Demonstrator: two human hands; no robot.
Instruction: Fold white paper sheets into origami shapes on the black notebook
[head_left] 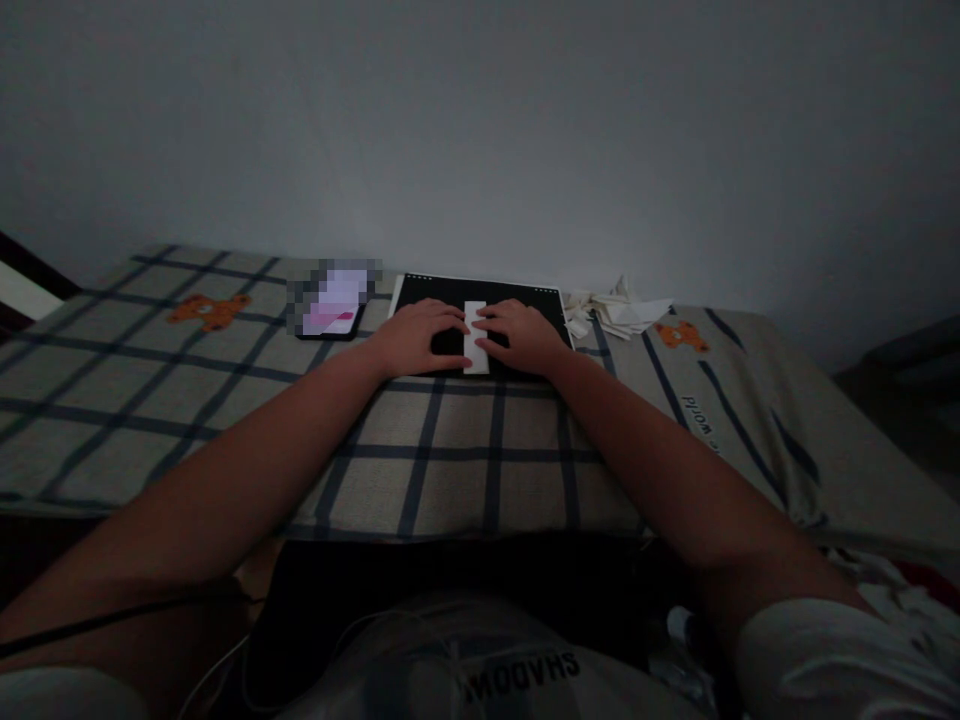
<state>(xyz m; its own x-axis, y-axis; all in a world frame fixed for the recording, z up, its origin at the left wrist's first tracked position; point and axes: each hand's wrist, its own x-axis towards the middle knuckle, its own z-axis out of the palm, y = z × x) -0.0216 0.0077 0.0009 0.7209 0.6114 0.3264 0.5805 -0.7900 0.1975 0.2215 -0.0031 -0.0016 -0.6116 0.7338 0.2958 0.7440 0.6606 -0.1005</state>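
A narrow white strip [475,345], which looks like folded paper, lies upright in view on a black notebook [517,290] with pale edges. My left hand [416,338] rests at the strip's left side, fingers and thumb apart, their tips touching its edge. From the other side my right hand [521,335] reaches over with spread fingers, and its fingertips lie on the strip's right part. The palms cover much of the notebook on both sides. Whether any fingertip goes under the strip cannot be made out in the dim light.
Left of the notebook lies a phone [330,310] with a lit, blurred screen. Several crumpled or folded white paper pieces [622,308] sit to the right. Everything rests on a checked cloth [457,460] with orange bear prints, against a grey wall [480,130].
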